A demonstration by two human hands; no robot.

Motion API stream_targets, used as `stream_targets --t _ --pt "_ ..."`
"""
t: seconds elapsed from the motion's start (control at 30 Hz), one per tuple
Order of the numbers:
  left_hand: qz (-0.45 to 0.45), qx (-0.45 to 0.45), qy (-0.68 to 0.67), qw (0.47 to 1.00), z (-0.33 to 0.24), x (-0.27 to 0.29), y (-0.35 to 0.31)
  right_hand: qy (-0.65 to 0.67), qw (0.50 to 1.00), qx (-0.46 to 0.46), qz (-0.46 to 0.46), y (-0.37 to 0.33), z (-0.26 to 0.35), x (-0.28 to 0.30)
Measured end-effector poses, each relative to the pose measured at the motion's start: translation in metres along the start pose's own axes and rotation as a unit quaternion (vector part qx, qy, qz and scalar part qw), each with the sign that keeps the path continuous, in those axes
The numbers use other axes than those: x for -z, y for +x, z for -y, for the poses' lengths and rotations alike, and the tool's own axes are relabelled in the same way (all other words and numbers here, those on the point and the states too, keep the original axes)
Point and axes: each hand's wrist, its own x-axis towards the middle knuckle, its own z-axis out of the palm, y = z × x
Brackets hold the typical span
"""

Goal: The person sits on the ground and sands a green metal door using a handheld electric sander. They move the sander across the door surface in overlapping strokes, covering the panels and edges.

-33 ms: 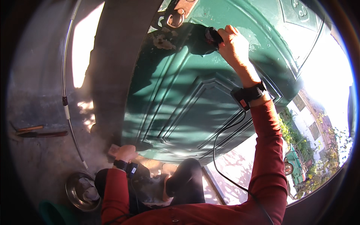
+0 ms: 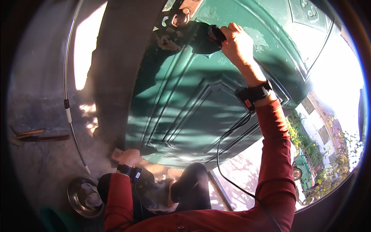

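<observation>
Fingers (image 2: 233, 28) grip one dark object (image 2: 218, 34) — apparently against one green door (image 2: 216, 112).

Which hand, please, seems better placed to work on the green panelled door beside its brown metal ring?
Probably the right hand: it is raised to the green panelled door near the brown metal ring, its grip closed around a small black object. The left hand is low, much farther from the ring.

Toward eight o'clock spreads a grey, stained floor (image 2: 42, 164), with a hard-edged patch of sunlight (image 2: 85, 46) at ten. Leaf shadows dapple bright paving (image 2: 245, 166) between four and five. At three, a pale building (image 2: 317, 124) shows dark windows (image 2: 324, 135); white glare floods two o'clock.
</observation>
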Motion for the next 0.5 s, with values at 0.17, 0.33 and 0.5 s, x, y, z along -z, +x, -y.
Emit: stream_targets --t 0.17,0.33,0.5 --pt "0.018 0.01 -0.01 1.0 0.0 -0.008 0.005 0.022 0.999 0.022 -0.038 0.036 0.036 -0.031" --pt "0.053 0.038 -0.031 0.997 0.012 -0.003 -0.002 0.026 0.999 0.026 -0.033 0.014 0.02 -0.023" --pt "0.051 0.047 -0.01 0.998 0.017 -0.002 -0.006 0.0 0.998 -0.065 -0.003 -0.077 -0.025 0.013"
